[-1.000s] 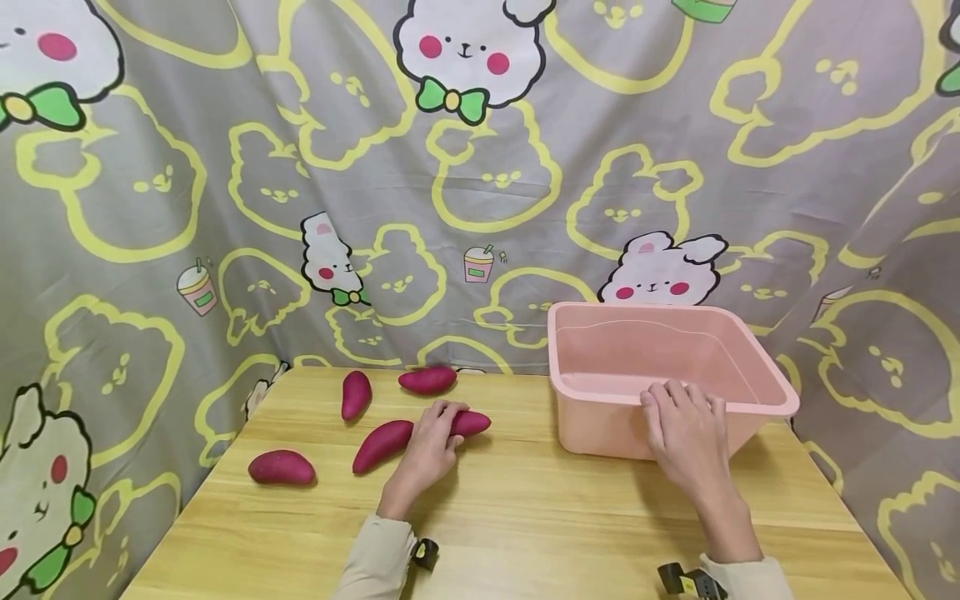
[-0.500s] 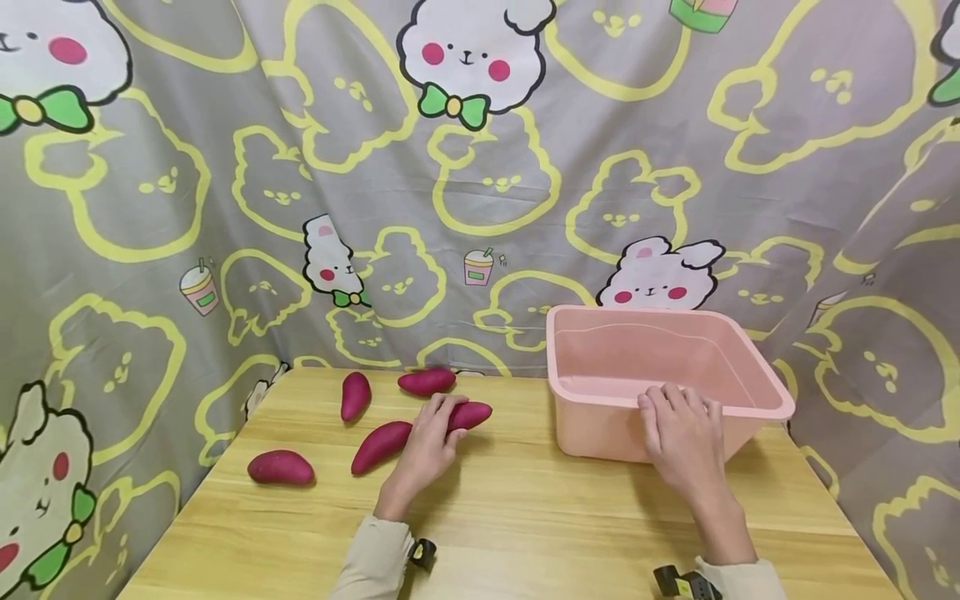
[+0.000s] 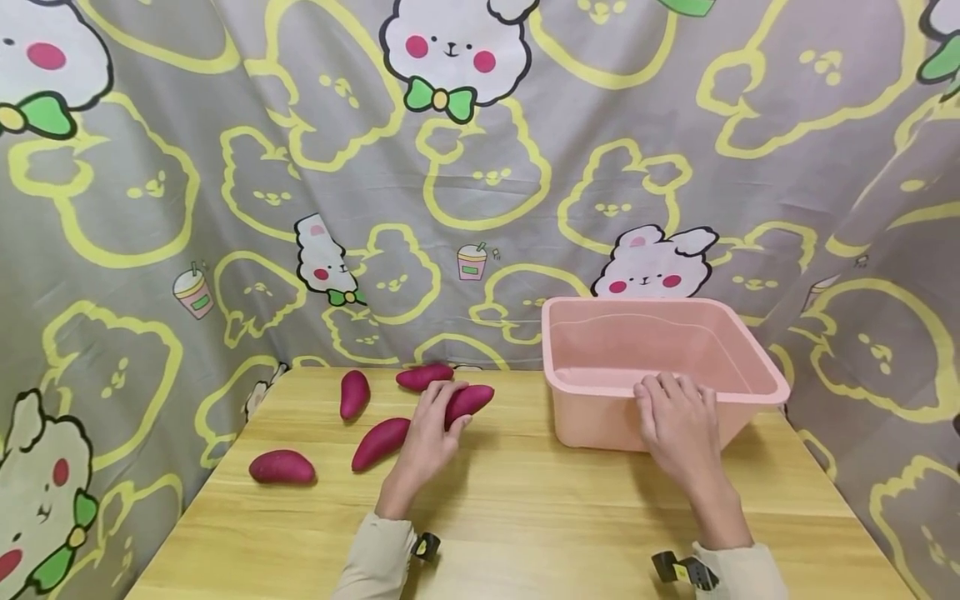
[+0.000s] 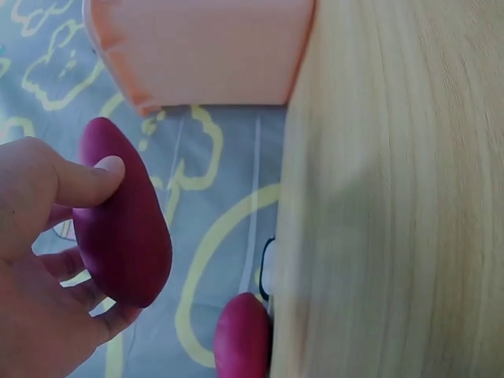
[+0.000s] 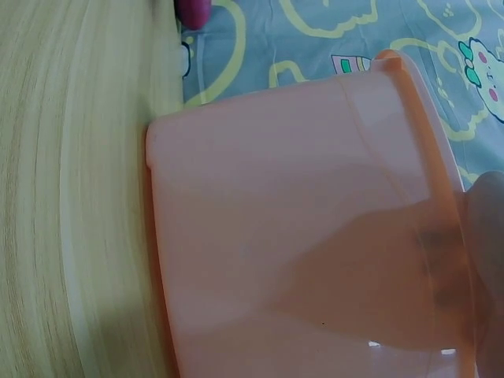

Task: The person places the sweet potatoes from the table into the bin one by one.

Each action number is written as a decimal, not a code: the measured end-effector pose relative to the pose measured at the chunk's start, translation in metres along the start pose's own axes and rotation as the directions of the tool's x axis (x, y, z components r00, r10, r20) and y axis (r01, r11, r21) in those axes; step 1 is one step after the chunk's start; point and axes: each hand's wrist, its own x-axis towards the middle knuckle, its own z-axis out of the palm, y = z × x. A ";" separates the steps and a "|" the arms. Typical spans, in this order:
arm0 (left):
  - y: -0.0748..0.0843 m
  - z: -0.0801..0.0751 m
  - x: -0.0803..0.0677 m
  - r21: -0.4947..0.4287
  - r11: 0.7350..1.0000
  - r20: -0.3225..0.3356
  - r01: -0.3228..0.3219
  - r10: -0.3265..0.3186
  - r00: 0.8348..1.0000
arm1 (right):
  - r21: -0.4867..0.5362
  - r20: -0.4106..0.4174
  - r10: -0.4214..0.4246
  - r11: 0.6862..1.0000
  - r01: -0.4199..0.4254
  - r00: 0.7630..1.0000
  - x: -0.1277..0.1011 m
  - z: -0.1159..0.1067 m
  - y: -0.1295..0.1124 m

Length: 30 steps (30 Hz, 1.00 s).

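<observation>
My left hand (image 3: pixel 437 418) grips a purple sweet potato (image 3: pixel 470 399) just above the wooden table (image 3: pixel 525 508), left of the pink basin (image 3: pixel 592 425). In the left wrist view the thumb (image 4: pixel 93 178) and fingers wrap round this sweet potato (image 4: pixel 122 224), with the basin (image 4: pixel 197 51) beyond it. My right hand (image 3: pixel 678 421) rests against the basin's front wall, its fingertips hooked over the rim. The right wrist view shows the basin wall (image 5: pixel 299 236) close up, with a fingertip (image 5: pixel 484 252) over the rim.
Several more sweet potatoes lie on the table's left half: one at the back (image 3: pixel 424 376), one upright-looking (image 3: pixel 355 393), one beside my left hand (image 3: pixel 380 442), one far left (image 3: pixel 281 467). A cartoon-print cloth (image 3: pixel 480 167) hangs behind and at both sides.
My left hand has raised the sweet potato a little off the table and tilted its far end up. The right hand has stayed on the basin rim.
</observation>
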 end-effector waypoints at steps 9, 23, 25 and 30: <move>0.005 -0.004 0.006 -0.058 0.998 -0.053 -0.013 0.010 0.999 | 0.013 -0.007 0.003 1.000 -0.003 1.000 0.005 -0.002 -0.002; 0.013 -0.007 0.013 -0.082 0.996 -0.060 -0.016 0.011 0.998 | 0.025 0.011 0.034 0.999 -0.035 0.999 0.000 -0.001 0.000; 0.014 -0.007 0.014 -0.086 0.996 -0.064 -0.018 0.013 0.998 | 0.028 0.009 0.035 0.999 -0.035 0.999 0.000 -0.001 0.000; 0.017 -0.008 0.018 -0.111 0.993 -0.075 -0.027 0.019 0.997 | 0.033 -0.009 0.030 0.999 -0.030 0.999 0.000 0.000 -0.002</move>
